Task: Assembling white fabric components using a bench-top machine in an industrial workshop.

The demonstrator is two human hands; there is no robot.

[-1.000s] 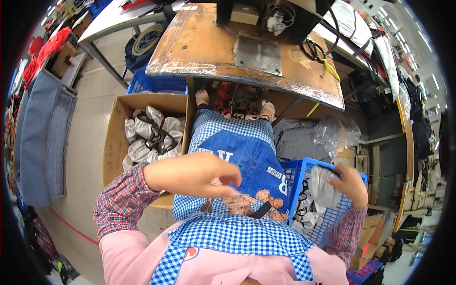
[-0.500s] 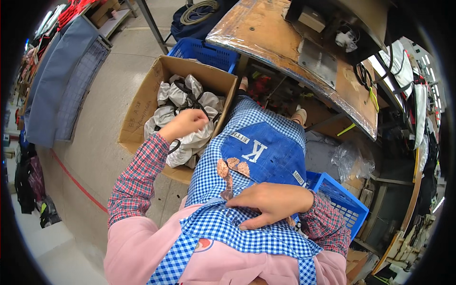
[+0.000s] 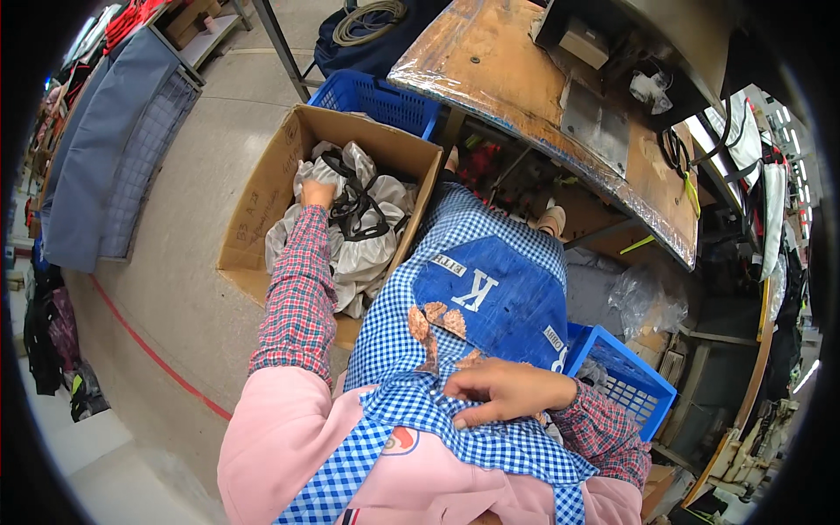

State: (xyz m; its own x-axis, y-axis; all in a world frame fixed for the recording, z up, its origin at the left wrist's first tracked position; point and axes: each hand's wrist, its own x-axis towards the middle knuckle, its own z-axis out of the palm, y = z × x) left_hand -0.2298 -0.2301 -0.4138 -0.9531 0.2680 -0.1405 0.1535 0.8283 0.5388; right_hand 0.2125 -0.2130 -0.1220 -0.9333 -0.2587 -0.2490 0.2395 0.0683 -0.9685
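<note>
My left hand (image 3: 318,193) reaches down into a cardboard box (image 3: 241,241), its curled fingers sunk in a pile of silvery-white cloth pieces with black straps (image 3: 372,223). The fingertips are hidden in the cloth, and the hand appears closed on it. My right hand (image 3: 509,386) rests over my lap on the blue-and-white checked apron (image 3: 385,350). Its thumb stands apart from loosely bent fingers, with nothing seen between them. Just ahead of it lies the apron's blue panel (image 3: 512,293) with brown leaf-like patches (image 3: 430,325).
A plastic-wrapped wooden worktable (image 3: 490,61) stands ahead to the right. One blue basket (image 3: 372,96) is behind the box, another blue basket (image 3: 626,376) at my right. A grey-covered rack (image 3: 105,166) stands at the left. Clear plastic wrap (image 3: 643,297) lies below the table.
My left hand has moved forward and left, from above the near side of the pile down into the cloth. The black straps now show more on top. My right hand stays on the apron.
</note>
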